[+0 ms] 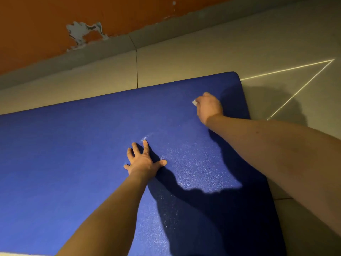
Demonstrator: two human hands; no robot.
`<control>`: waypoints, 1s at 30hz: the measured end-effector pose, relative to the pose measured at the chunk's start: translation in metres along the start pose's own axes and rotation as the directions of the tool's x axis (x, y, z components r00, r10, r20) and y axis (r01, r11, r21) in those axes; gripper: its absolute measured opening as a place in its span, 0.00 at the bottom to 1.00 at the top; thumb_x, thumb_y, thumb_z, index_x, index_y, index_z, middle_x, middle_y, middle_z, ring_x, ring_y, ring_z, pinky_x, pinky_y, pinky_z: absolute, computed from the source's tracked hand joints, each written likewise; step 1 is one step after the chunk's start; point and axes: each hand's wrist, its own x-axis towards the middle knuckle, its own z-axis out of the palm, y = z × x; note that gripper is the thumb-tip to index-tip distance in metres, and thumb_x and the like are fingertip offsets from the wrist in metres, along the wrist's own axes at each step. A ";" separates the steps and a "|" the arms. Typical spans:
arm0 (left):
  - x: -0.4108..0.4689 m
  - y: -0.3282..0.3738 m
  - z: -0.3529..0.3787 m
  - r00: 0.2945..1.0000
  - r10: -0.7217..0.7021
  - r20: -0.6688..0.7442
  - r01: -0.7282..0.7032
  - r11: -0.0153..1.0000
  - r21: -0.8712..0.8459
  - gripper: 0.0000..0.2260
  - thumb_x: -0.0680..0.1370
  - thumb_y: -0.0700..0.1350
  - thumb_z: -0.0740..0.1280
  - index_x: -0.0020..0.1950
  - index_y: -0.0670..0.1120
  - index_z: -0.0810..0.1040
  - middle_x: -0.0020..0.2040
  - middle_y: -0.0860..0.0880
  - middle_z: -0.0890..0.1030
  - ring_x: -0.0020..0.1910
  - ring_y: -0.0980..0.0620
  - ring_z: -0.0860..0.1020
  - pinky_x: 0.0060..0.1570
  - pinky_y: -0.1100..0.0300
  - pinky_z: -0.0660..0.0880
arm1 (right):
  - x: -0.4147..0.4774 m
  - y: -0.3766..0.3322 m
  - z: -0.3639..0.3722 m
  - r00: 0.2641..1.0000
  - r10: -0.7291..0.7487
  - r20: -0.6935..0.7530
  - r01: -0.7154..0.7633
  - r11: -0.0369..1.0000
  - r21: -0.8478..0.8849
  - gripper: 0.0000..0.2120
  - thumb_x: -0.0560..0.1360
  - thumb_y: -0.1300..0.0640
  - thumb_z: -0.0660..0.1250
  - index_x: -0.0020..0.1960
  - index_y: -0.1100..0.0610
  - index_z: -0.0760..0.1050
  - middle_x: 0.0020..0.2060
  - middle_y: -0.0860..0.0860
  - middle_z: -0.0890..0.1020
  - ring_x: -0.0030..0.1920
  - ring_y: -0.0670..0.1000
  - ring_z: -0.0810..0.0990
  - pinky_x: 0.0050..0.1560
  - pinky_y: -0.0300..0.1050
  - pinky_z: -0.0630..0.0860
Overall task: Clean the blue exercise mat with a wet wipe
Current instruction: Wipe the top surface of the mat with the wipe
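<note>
Blue exercise mat [73, 163] was laid flat on the tiled floor [184, 61], its far edge nr the grey skirting [103, 50] & orange wall [36, 24]. Left hand [144, 159] was pressed flat on the mat's middle, fingers spread & straight, nothing held. Right hand [209, 106] was set nr the mat's far right corner, fingers curled round a white wet wipe [194, 102]; only a small bit of it was seen, at the hand's left side, touching the mat. A faint pale streak [146, 137] was seen on the mat just beyond the left fingertips.
</note>
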 end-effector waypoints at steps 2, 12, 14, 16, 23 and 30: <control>0.000 0.000 0.000 1.000 -0.005 -0.002 0.005 1.000 -0.003 0.51 0.71 0.72 0.66 0.81 0.59 0.37 0.81 0.49 0.35 0.79 0.42 0.37 0.73 0.31 0.53 | -0.019 -0.026 0.004 0.999 0.000 0.047 -0.001 0.999 0.035 0.08 0.80 0.64 0.63 0.54 0.59 0.80 0.55 0.58 0.76 0.53 0.60 0.79 0.48 0.49 0.77; -0.002 0.001 -0.001 1.000 -0.004 -0.009 0.004 1.000 -0.021 0.51 0.71 0.71 0.67 0.81 0.59 0.37 0.81 0.49 0.35 0.79 0.42 0.37 0.73 0.31 0.54 | -0.090 -0.097 0.020 0.926 -0.326 0.192 0.307 0.944 0.124 0.11 0.77 0.67 0.64 0.55 0.57 0.80 0.53 0.55 0.77 0.54 0.56 0.78 0.48 0.45 0.73; -0.003 0.001 -0.002 1.000 0.003 -0.007 -0.003 1.000 -0.028 0.51 0.71 0.71 0.67 0.81 0.58 0.38 0.81 0.49 0.35 0.79 0.42 0.37 0.73 0.31 0.53 | -0.071 -0.067 0.010 0.950 -0.268 0.159 0.260 0.963 0.074 0.12 0.78 0.66 0.62 0.56 0.56 0.81 0.51 0.55 0.75 0.54 0.58 0.78 0.44 0.45 0.68; -0.003 0.001 -0.001 1.000 0.005 -0.005 -0.006 1.000 -0.025 0.51 0.71 0.72 0.67 0.81 0.58 0.37 0.81 0.48 0.35 0.79 0.42 0.37 0.73 0.30 0.52 | -0.052 -0.034 -0.001 0.978 -0.178 0.104 0.177 0.984 0.022 0.12 0.81 0.61 0.61 0.59 0.55 0.80 0.54 0.57 0.76 0.56 0.59 0.77 0.47 0.47 0.69; -0.002 0.001 0.000 1.000 -0.004 -0.015 0.004 1.000 -0.011 0.51 0.70 0.72 0.67 0.81 0.58 0.37 0.81 0.49 0.36 0.80 0.42 0.38 0.73 0.31 0.55 | -0.067 -0.046 0.005 0.999 0.025 0.048 -0.030 0.994 0.103 0.09 0.80 0.62 0.61 0.53 0.58 0.79 0.53 0.59 0.78 0.53 0.61 0.79 0.46 0.48 0.71; 0.000 -0.003 0.003 0.999 0.003 -0.044 -0.004 1.000 -0.014 0.52 0.70 0.73 0.67 0.80 0.60 0.37 0.81 0.50 0.36 0.80 0.43 0.38 0.72 0.31 0.56 | -0.126 -0.112 0.021 0.926 -0.289 0.242 0.251 0.952 0.177 0.05 0.75 0.65 0.68 0.50 0.59 0.78 0.52 0.56 0.77 0.52 0.57 0.78 0.48 0.46 0.70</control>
